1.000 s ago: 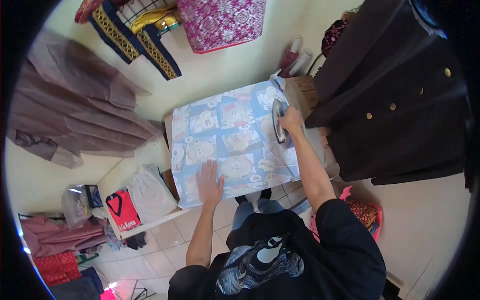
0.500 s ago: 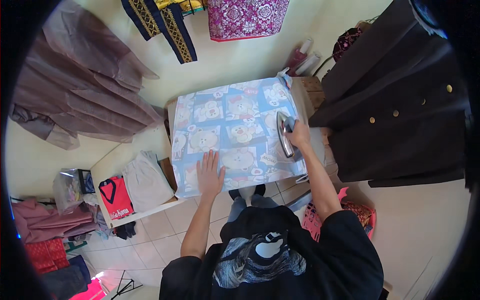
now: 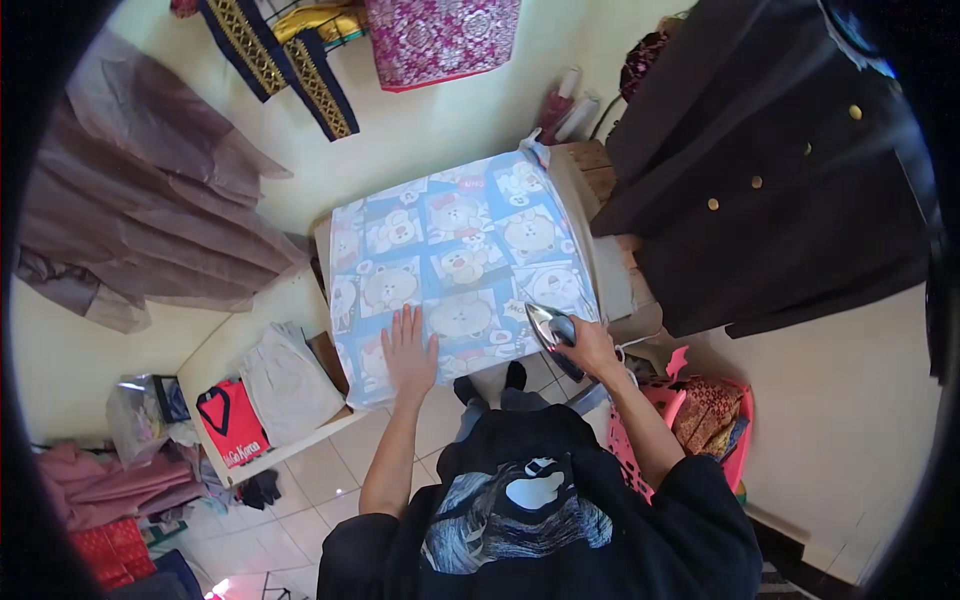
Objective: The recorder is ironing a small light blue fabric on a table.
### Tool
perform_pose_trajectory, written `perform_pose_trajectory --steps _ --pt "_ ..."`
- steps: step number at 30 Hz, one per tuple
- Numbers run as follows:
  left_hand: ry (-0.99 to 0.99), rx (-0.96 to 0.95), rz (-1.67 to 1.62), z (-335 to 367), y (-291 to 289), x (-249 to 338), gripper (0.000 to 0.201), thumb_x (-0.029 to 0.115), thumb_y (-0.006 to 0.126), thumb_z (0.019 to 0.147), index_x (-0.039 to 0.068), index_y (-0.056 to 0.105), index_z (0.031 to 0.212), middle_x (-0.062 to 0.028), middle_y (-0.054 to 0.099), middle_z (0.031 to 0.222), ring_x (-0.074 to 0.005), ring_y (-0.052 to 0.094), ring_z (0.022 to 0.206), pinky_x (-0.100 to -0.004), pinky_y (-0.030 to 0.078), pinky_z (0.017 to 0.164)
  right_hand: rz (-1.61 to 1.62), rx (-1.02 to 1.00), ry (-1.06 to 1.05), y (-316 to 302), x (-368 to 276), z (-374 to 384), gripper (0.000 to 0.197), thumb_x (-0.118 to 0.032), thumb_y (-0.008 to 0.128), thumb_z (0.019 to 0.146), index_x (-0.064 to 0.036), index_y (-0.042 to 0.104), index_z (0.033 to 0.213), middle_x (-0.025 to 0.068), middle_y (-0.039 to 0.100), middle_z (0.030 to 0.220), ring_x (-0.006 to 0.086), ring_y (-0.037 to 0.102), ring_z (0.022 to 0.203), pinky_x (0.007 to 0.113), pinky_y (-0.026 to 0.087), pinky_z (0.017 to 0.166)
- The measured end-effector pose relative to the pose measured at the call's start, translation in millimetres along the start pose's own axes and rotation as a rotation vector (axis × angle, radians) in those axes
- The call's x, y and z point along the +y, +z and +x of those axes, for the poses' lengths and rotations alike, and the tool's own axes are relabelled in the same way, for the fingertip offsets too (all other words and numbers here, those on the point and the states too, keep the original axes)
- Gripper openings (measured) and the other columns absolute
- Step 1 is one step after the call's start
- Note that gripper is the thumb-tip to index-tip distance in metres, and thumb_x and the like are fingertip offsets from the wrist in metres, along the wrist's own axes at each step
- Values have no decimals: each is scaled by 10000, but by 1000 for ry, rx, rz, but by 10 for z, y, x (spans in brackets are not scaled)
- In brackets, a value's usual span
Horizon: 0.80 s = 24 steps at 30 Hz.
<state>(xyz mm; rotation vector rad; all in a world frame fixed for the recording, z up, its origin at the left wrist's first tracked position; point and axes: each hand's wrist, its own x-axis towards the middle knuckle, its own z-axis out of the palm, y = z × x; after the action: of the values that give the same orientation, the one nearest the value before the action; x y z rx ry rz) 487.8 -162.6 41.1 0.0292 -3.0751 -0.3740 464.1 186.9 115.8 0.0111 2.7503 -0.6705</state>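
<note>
Pale wall (image 3: 385, 165) closes off the space beyond your hands, just past the far edge of the blue bear-print cloth (image 3: 462, 262) spread on the work surface. Your two hands are apart. Your left hand (image 3: 409, 355) lies flat on the cloth close to its near edge, palm down, holding nothing. Your right hand (image 3: 588, 350) is wrapped around the handle of the iron (image 3: 552, 336), at the cloth's near right corner; the tip is over the cloth and the heel reaches past the edge. You can't tell from here whether the soleplate touches. Between the cloth and your body, tiled floor (image 3: 350, 445) shows left of your left forearm. Room to the right of your right hand is bounded by a dark garment (image 3: 775, 215) with gold buttons, hanging near the work surface.

Below and right of your right hand stands a pink basket (image 3: 627, 445), with brown patterned fabric (image 3: 710, 408) inside. Left of your left hand, a white shelf (image 3: 312, 437) bears a folded red shirt (image 3: 232, 422) and folded pale clothing (image 3: 290, 385). Farther left, a clear bag (image 3: 135, 412) has contents too indistinct to name.
</note>
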Motion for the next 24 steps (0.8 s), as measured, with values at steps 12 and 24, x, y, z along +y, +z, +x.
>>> perform_pose_trajectory --steps 12,24 --pt "24 49 -38 -29 50 -43 638 365 496 987 135 320 1556 -92 269 1630 -288 207 1513 -545 136 1207 899 478 76 -845 393 102 219 -220 694 954 -19 692 1041 2 683 895 80 593 820 269 473 783" --pt "-22 90 -369 -340 -132 -158 566 241 551 961 48 405 1473 -170 305 1592 -356 244 1485 -534 133 1206 1076 600 -303 -995 658 1398 196 -145 654 982 -1 646 1115 19 679 983 97 632 942 266 482 888"
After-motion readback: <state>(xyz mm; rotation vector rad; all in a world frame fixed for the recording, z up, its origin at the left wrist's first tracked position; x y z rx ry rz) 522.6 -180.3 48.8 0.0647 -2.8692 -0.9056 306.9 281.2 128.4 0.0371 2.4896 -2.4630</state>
